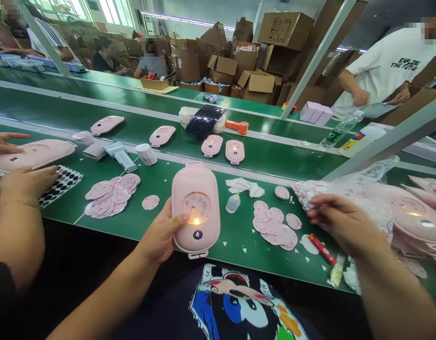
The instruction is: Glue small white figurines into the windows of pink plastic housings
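My left hand (164,231) grips a pink plastic device cover (208,189) by its left edge, thumb on the front. A round window on it glows yellow at the bottom, above a small dark display with a lit digit. My right hand (340,219), slightly blurred, is at a clear plastic bag (363,182) with floral-patterned contents. Its fingers are drawn together; whatever they hold is too small to make out. Left of that hand lie loose round floral stickers (274,226) and a small white squeeze bottle (233,203).
Several similar pink covers (235,151) lie on the green conveyor. Another pile of round stickers (111,196) is at left. A red-wrapped tool (322,249) lies near the front edge. Neighbouring workers' hands (28,184) handle pink covers on both sides. Sloping metal posts (317,56) cross the view.
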A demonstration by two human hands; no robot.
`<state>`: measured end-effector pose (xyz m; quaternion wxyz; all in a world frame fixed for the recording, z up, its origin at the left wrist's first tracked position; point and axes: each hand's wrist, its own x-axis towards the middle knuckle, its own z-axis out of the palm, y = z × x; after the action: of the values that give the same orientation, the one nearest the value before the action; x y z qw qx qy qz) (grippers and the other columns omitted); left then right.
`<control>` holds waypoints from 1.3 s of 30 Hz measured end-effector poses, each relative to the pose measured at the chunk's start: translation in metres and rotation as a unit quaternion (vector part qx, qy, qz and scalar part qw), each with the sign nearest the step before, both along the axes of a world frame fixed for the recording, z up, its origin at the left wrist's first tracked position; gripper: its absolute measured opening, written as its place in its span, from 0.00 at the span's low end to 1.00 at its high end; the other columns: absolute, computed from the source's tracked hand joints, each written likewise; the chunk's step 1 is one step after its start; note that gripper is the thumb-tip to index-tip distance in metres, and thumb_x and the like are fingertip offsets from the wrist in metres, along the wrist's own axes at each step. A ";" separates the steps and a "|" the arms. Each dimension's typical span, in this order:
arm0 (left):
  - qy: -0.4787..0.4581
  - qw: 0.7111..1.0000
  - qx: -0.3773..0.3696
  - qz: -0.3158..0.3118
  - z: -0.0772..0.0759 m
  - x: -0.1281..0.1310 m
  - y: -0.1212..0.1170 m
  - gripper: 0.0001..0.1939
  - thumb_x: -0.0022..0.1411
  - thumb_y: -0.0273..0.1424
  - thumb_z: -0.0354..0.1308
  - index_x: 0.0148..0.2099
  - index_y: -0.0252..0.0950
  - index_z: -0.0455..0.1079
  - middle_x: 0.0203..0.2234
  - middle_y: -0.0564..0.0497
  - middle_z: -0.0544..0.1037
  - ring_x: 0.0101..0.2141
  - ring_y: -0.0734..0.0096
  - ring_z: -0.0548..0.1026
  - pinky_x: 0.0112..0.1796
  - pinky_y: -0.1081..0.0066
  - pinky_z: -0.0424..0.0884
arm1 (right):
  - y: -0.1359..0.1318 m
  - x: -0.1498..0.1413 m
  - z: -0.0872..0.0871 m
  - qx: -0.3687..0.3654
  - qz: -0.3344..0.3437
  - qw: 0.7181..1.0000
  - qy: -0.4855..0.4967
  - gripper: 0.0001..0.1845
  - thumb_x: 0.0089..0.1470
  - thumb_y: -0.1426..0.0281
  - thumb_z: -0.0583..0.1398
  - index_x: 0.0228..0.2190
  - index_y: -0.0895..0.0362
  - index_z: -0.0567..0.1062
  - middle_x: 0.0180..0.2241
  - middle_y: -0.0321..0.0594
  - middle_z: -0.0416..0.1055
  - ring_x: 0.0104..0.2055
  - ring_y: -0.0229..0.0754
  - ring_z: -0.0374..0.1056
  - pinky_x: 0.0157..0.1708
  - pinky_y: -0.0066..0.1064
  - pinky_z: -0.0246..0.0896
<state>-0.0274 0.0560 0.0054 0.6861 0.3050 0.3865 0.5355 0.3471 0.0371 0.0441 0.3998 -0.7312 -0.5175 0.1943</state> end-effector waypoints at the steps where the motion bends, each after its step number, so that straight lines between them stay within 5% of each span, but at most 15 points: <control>1: -0.005 1.000 0.000 -0.005 -0.002 0.002 0.000 0.24 0.48 0.30 0.72 0.48 0.37 0.73 0.42 0.46 0.81 0.41 0.59 0.79 0.41 0.65 0.78 | 0.002 -0.024 -0.014 -0.012 0.048 0.999 0.003 0.14 0.50 0.59 0.56 0.29 0.54 0.77 0.29 0.44 0.75 0.28 0.44 0.73 0.32 0.40 0.70; 3: -0.014 1.000 0.006 -0.017 -0.005 0.007 -0.001 0.23 0.49 0.30 0.71 0.49 0.38 0.73 0.42 0.46 0.81 0.41 0.60 0.79 0.41 0.65 0.78 | 0.012 -0.062 -0.042 -0.016 0.115 0.993 -0.016 0.15 0.48 0.59 0.55 0.30 0.54 0.78 0.38 0.45 0.72 0.37 0.46 0.73 0.41 0.43 0.70; 7: -0.015 0.999 0.016 -0.026 -0.006 0.011 -0.008 0.27 0.50 0.30 0.71 0.54 0.40 0.71 0.43 0.48 0.81 0.43 0.59 0.78 0.42 0.65 0.77 | 0.044 -0.109 -0.076 -0.012 0.171 0.982 -0.083 0.29 0.43 0.61 0.64 0.49 0.56 0.75 0.47 0.50 0.62 0.53 0.57 0.62 0.57 0.53 0.57; 11: 0.003 1.000 0.012 -0.025 -0.005 0.008 -0.017 0.30 0.49 0.31 0.72 0.55 0.40 0.70 0.47 0.46 0.79 0.49 0.54 0.76 0.46 0.63 0.75 | 0.069 -0.127 -0.082 -0.017 0.218 0.969 -0.112 0.19 0.41 0.65 0.67 0.38 0.57 0.76 0.42 0.47 0.59 0.50 0.57 0.61 0.56 0.53 0.58; 15: 0.028 0.999 0.026 -0.024 -0.010 0.002 -0.023 0.34 0.51 0.33 0.71 0.59 0.41 0.66 0.50 0.46 0.78 0.51 0.54 0.74 0.48 0.62 0.73 | 0.057 -0.125 -0.061 -0.002 0.266 0.958 -0.102 0.12 0.46 0.63 0.63 0.34 0.55 0.71 0.41 0.44 0.56 0.46 0.51 0.61 0.51 0.48 0.63; 19: 0.041 0.997 0.052 -0.047 -0.017 -0.001 -0.025 0.33 0.54 0.33 0.69 0.61 0.43 0.64 0.50 0.48 0.78 0.50 0.58 0.76 0.47 0.64 0.74 | 0.018 -0.117 -0.019 0.006 0.362 0.928 -0.087 0.08 0.48 0.63 0.58 0.31 0.53 0.67 0.38 0.41 0.56 0.43 0.47 0.60 0.44 0.43 0.64; 24: 0.066 0.991 0.086 -0.081 -0.020 0.003 -0.025 0.32 0.57 0.32 0.68 0.61 0.45 0.63 0.49 0.49 0.79 0.48 0.61 0.77 0.46 0.68 0.75 | -0.021 -0.121 0.024 -0.130 0.461 0.868 -0.132 0.09 0.53 0.62 0.55 0.27 0.55 0.64 0.34 0.40 0.58 0.34 0.43 0.60 0.34 0.40 0.63; 28: 0.081 0.986 0.106 -0.097 -0.015 0.009 -0.027 0.31 0.57 0.31 0.68 0.61 0.47 0.64 0.48 0.50 0.79 0.45 0.64 0.78 0.43 0.70 0.76 | -0.034 -0.123 0.035 -0.210 0.450 0.849 -0.181 0.08 0.48 0.66 0.59 0.25 0.55 0.64 0.33 0.40 0.60 0.31 0.42 0.62 0.29 0.38 0.62; 35: 0.150 0.976 0.129 -0.092 -0.002 0.018 -0.032 0.25 0.59 0.33 0.66 0.58 0.44 0.68 0.46 0.48 0.79 0.43 0.58 0.78 0.39 0.65 0.77 | -0.038 -0.121 0.042 -0.184 0.467 0.830 -0.243 0.06 0.48 0.70 0.58 0.24 0.54 0.63 0.32 0.39 0.60 0.29 0.40 0.62 0.24 0.34 0.59; 39: 0.211 0.953 0.203 -0.077 -0.001 0.015 -0.034 0.25 0.60 0.31 0.64 0.59 0.47 0.67 0.48 0.50 0.78 0.44 0.59 0.76 0.43 0.64 0.76 | -0.037 -0.121 0.045 -0.176 0.477 0.823 -0.253 0.06 0.46 0.71 0.58 0.24 0.54 0.63 0.32 0.39 0.61 0.28 0.39 0.63 0.23 0.34 0.59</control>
<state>-0.0122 0.0216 0.0047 0.5517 0.5728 0.3814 0.4712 0.2257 0.0001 0.0895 -0.0227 -0.4745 -0.8417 0.2565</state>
